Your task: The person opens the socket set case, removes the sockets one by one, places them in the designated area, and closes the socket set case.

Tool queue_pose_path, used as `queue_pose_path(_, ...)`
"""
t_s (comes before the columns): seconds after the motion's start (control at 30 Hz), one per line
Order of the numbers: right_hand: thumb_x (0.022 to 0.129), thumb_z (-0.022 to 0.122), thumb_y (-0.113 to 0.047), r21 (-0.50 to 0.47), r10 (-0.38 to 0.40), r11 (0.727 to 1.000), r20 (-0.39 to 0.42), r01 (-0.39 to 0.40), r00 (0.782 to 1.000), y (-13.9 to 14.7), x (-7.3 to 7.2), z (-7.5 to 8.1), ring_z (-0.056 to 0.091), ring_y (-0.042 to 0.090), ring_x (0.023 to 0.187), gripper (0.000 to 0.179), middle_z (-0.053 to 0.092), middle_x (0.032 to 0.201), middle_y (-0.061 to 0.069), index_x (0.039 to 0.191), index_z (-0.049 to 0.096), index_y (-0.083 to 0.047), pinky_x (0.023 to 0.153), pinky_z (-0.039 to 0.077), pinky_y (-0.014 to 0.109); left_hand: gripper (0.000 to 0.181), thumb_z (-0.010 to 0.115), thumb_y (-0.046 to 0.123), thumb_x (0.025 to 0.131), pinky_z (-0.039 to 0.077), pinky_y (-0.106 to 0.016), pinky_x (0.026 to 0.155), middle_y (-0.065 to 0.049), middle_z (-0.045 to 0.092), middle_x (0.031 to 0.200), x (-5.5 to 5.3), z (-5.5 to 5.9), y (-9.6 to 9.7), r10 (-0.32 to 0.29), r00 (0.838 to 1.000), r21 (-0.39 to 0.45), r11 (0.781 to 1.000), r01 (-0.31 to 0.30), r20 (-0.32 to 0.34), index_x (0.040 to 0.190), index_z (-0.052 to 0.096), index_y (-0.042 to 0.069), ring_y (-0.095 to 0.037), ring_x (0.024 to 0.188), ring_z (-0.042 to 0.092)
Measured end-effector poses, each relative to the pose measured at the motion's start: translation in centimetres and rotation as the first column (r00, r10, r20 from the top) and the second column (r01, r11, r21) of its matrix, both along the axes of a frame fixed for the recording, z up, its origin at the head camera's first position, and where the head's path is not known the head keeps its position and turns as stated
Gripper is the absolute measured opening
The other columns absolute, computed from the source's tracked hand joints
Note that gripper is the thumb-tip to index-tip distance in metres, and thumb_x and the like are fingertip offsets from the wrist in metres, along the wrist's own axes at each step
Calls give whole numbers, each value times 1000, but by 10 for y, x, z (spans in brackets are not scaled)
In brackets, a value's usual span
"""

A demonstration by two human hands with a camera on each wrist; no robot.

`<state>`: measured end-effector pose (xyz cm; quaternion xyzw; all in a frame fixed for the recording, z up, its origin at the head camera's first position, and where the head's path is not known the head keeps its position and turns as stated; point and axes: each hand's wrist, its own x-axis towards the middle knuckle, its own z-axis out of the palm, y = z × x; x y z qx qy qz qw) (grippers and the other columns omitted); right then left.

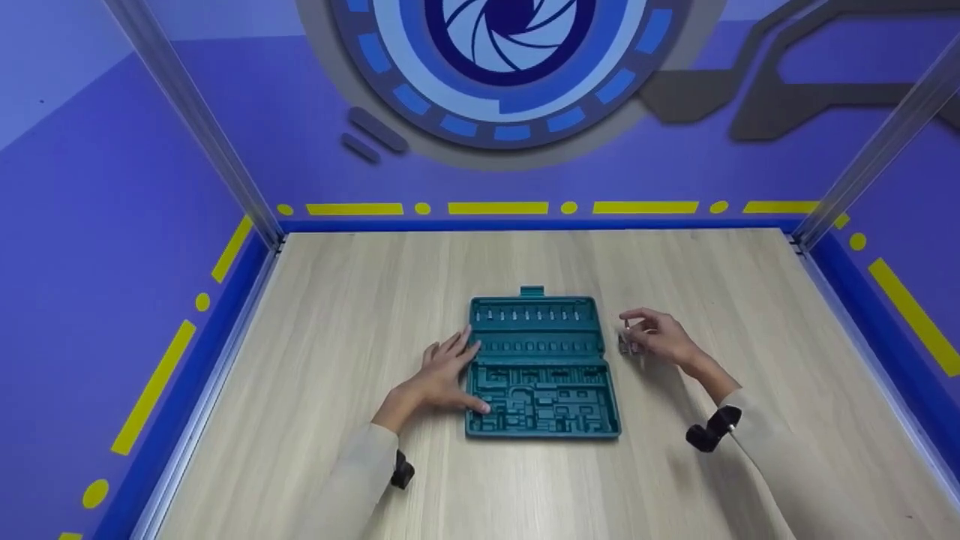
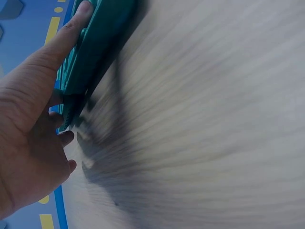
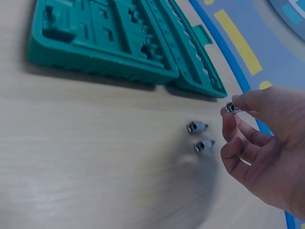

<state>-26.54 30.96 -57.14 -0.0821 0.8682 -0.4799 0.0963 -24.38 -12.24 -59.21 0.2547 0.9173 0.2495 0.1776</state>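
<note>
A green plastic tool case (image 1: 543, 433) lies unfolded on the wooden table. Its far half holds a row of small metal bits (image 1: 526, 315), while the near half shows moulded recesses. My left hand (image 1: 439, 379) rests with spread fingers against the case's left side, the thumb over the near half's rim. To the right of the case, my right hand (image 1: 664, 341) pinches a small silver socket bit (image 3: 231, 107) between thumb and index finger, its hollow end showing. Below that hand, two similar metal socket bits (image 3: 197, 127) lie on the table side by side.
The wooden table (image 1: 345, 300) is bounded by purple-blue walls (image 1: 247, 165) with yellow markings. Metal posts (image 1: 202, 127) stand at the back corners. A black band with a camera (image 1: 712, 429) sits on the right wrist, another on the left.
</note>
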Motion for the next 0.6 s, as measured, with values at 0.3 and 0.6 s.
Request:
queue_pose_path(0.3, 103, 53, -2, 26, -7, 1000, 44, 5, 999, 13, 11, 16, 62, 23, 88, 38, 62, 112, 37, 139, 51, 12, 68, 53, 26, 121, 84, 62, 74, 5, -66, 124, -12, 0, 174, 0, -1, 2, -10, 1000, 8, 1000, 10, -8, 163, 23, 9, -38, 160, 5)
queue_pose_path(0.6, 98, 60, 0, 77, -2, 997, 35, -1, 999, 33, 4, -13, 63, 25, 92, 43, 66, 110, 29, 140, 53, 7, 67, 52, 25, 120, 86, 60, 73, 7, -67, 123, -15, 1, 173, -2, -1, 0, -12, 1000, 15, 1000, 12, -18, 163, 25, 8, -41, 160, 7)
